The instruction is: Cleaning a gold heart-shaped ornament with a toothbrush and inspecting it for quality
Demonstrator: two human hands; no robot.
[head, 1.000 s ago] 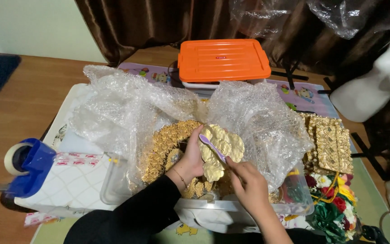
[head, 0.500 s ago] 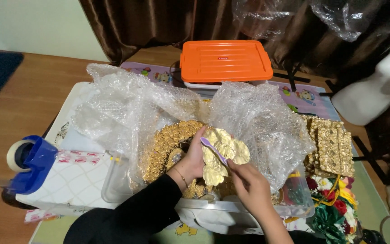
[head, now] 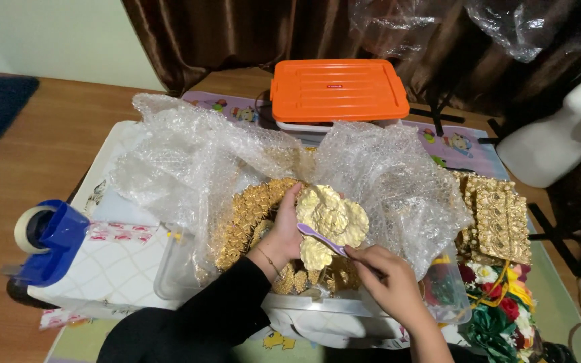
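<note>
Your left hand (head: 282, 232) curls around the gold flower ornament (head: 329, 220) above the bubble wrap (head: 189, 161), while your right hand (head: 388, 282) pinches a purple tool (head: 323, 238) against it; keep strokes light.

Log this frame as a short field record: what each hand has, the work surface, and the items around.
Left hand: steadies a gold flower ornament
Right hand: holds a purple brush, tip on the ornament
Underneath: bubble wrap spread over a clear container
Behind: orange-lidded box
Left side: blue tape dispenser
Right side: gold trim pieces, fabric flowers
</note>
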